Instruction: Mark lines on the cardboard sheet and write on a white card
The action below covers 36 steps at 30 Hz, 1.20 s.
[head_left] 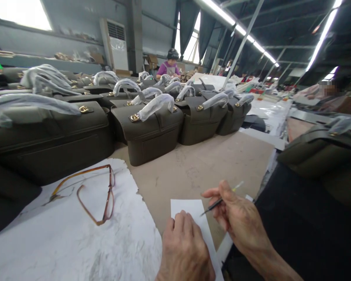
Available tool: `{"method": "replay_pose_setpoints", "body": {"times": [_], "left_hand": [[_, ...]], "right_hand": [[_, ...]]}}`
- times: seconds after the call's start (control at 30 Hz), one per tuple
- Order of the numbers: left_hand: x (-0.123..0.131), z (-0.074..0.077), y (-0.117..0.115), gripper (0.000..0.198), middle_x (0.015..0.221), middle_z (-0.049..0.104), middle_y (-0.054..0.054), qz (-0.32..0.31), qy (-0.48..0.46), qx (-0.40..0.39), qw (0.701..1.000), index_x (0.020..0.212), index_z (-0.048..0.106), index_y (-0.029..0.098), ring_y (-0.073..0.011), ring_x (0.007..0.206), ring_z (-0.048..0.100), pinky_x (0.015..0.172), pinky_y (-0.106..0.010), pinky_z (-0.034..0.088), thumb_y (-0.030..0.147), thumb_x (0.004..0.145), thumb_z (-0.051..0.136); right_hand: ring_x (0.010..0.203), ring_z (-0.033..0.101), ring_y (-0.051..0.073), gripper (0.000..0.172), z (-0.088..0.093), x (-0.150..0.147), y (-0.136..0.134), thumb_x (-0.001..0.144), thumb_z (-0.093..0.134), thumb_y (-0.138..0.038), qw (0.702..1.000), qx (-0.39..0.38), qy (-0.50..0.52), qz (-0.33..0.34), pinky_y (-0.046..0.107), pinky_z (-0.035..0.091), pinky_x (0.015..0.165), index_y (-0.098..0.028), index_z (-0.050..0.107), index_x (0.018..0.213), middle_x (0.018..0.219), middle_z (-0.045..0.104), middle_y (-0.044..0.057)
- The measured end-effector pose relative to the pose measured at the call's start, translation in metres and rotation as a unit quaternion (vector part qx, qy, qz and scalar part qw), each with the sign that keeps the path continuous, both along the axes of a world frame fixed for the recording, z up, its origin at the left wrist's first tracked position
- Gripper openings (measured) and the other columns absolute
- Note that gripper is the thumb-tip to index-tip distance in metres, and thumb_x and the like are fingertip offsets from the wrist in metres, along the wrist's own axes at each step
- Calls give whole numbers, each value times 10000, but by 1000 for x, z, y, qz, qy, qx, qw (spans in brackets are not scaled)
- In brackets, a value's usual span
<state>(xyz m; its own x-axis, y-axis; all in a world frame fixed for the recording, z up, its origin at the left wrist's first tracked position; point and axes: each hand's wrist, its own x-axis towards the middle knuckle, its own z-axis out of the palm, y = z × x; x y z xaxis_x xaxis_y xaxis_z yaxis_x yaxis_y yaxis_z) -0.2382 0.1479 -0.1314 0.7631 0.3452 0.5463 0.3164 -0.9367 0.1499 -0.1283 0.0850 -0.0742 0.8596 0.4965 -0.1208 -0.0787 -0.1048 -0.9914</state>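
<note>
A narrow sheet of white paper (190, 207) lies on the brown board in front of me. My left hand (185, 248) rests on it, knuckles up, with fingers curled together and pressing it down; the fingertips are hidden. Between the thumb and fingers of my right hand (236, 214) is a slim dark pen (215, 205) with a clear and yellowish back end. Its fine tip points down and left, close above the paper's right side. Whether the tip touches the paper I cannot tell.
Several dark olive handbags (155, 132) with plastic-wrapped handles stand in rows behind the brown board (199, 168). Brown-framed glasses (108, 195) lie on a worn white sheet (128, 242) at left. Another handbag (318, 148) is at right. A person in purple (171, 68) sits farther back.
</note>
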Motion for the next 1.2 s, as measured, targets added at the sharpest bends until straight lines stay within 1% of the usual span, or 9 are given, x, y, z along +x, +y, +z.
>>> {"method": "replay_pose_setpoints", "body": {"times": [0.1,0.3,0.43,0.5,0.53,0.67,0.8,1.07,1.2], "left_hand": [[-1,-5,0,355,937,603,-136,7,-10,-36,999,899,640,79,-256,831,468,716,-396,408,223,600,512],[1,-3,6,268,845,617,-110,-9,-32,-51,998,778,623,138,-246,737,498,644,-396,442,216,546,515],[-1,3,25,162,676,576,-53,-99,-71,-58,991,673,580,168,-216,625,511,532,-349,452,160,541,486],[-4,7,37,96,632,554,-25,-125,-87,-105,983,633,549,181,-188,605,517,506,-318,430,136,595,474],[-5,8,44,88,623,549,-15,-111,-95,-142,979,624,541,184,-172,607,521,514,-304,424,135,640,470],[-9,9,68,106,697,592,19,3,-104,-321,941,632,583,206,-134,667,553,593,-272,427,175,689,498],[-10,12,80,170,705,591,31,-24,-33,-422,906,701,654,252,-121,630,539,611,-279,404,180,657,506],[-7,18,80,131,666,566,37,-18,39,-379,924,656,636,221,-119,654,536,629,-267,371,94,645,610],[-6,19,84,146,635,564,37,-11,45,-400,916,598,635,207,-103,620,525,608,-251,356,69,646,641]], "right_hand": [[330,419,70,549,-10,-9,12,651,650,-665,999,10,40,12,163,238,310,-123,622,734,504,550,8],[308,399,71,366,-20,-17,30,636,711,-476,999,-15,48,8,172,307,314,-155,544,685,444,536,-22],[301,397,73,366,-31,-16,37,676,648,-513,999,-31,-3,13,171,321,295,-174,510,689,441,523,-41],[289,387,66,353,-34,-15,38,699,619,-509,999,-37,-25,19,160,301,285,-176,501,706,449,532,-42],[285,386,65,342,-35,-15,38,711,604,-502,998,-39,-31,24,157,296,285,-176,499,712,449,534,-41],[290,393,63,306,-35,-15,34,726,576,-469,997,-42,-57,45,150,292,301,-174,498,700,428,519,-41],[292,394,70,258,-36,-16,32,772,530,-421,990,-61,-104,68,163,293,313,-180,505,682,402,508,-39],[326,449,82,284,-35,-18,30,851,477,-414,968,-103,-216,71,192,346,374,-187,532,689,450,540,-27],[431,552,113,277,-32,-18,31,858,444,-395,958,-111,-246,92,200,416,449,-195,538,690,532,600,12]]}}
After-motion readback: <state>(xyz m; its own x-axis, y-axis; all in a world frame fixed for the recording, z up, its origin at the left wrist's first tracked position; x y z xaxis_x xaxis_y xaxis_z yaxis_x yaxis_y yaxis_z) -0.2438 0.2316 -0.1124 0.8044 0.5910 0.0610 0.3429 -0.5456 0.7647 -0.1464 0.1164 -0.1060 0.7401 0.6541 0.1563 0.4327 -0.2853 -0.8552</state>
